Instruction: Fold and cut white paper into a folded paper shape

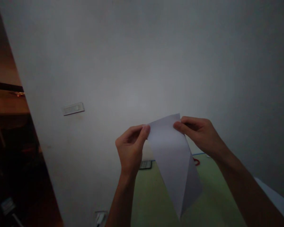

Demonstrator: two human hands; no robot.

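A folded sheet of white paper [169,154] hangs in the air between my two hands, tapering to a point at its lower end. My left hand [131,145] pinches its upper left corner between thumb and fingers. On the other side, my right hand [200,134] grips the paper near its upper right corner, thumb in front. A slanting fold runs down the right part, and a darker flap shows behind it. The fingers behind the sheet are partly hidden.
Below the paper is a green tabletop [149,198] against a pale wall [123,56]. A dark flat object [145,164] and a red looped thing [197,161] lie near its back edge. More white paper [274,195] is at right. A switch plate [73,108] is on the wall.
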